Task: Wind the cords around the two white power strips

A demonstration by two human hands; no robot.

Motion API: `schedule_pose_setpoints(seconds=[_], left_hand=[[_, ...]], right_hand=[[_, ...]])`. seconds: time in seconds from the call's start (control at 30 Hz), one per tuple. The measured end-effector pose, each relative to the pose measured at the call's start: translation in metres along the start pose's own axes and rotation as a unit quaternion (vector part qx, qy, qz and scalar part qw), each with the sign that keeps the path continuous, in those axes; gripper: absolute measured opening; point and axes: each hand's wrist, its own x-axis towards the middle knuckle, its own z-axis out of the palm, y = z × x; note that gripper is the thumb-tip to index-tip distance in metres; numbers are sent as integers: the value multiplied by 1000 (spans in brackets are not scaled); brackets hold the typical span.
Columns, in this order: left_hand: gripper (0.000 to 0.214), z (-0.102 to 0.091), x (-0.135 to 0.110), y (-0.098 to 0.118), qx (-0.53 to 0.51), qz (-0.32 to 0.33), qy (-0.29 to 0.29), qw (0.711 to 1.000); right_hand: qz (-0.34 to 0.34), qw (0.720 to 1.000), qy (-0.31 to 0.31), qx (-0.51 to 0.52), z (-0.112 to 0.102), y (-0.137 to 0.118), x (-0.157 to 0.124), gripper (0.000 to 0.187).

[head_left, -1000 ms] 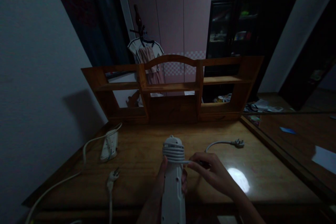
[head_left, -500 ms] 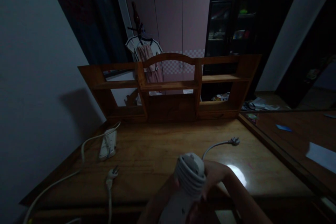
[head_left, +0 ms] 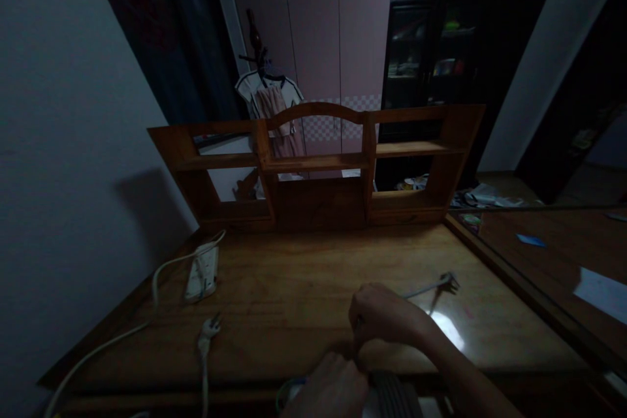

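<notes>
My right hand (head_left: 386, 317) is closed around a grey power cord (head_left: 422, 290), above the front part of the desk. The cord's plug (head_left: 448, 282) sticks out to the right of that hand. Low at the bottom edge, my left hand (head_left: 333, 388) is curled over a white power strip, mostly hidden by the hand and cut off by the frame. Coils of grey cord (head_left: 392, 397) are wrapped round the strip, just right of my left hand. A small blue and green detail shows beside the left hand, too dim to make out.
Another white power strip (head_left: 202, 272) lies on the desk (head_left: 294, 274) at the left, with its cable running along the wall side. A loose white plug (head_left: 208, 333) lies nearer. A wooden shelf unit (head_left: 318, 162) stands along the back. Paper (head_left: 605, 292) lies to the right.
The wrapped power strip has turned and dropped lower, mostly out of frame. My right hand has risen onto the cord, and the plug has shifted slightly right and down.
</notes>
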Motion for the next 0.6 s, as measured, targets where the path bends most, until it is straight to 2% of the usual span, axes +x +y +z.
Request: schedule_pose_setpoints(seconds=[0.07, 0.1, 0.17, 0.23, 0.33, 0.47, 0.6], left_hand=[[28, -5, -2, 0, 75, -43, 7, 996], [26, -9, -4, 0, 82, -51, 32, 995], [27, -18, -8, -2, 42, -47, 113, 992], [29, -25, -11, -4, -8, -37, 160, 986], [32, -33, -12, -5, -34, -30, 167, 985], [44, -40, -9, 2, -40, -34, 208, 977], [51, -44, -3, 8, -67, -23, 218, 973]], right_hand=[[13, 999, 46, 5, -7, -3, -11, 13], [23, 997, 73, 4, -10, -3, -15, 11], [45, 991, 124, 5, -15, -5, -22, 6], [53, 985, 162, 8, -17, -8, -25, 5], [40, 982, 185, -5, -16, -14, -25, 7], [33, 976, 205, -60, -10, -20, -24, 13], [36, 973, 211, -82, -6, -23, -25, 10]])
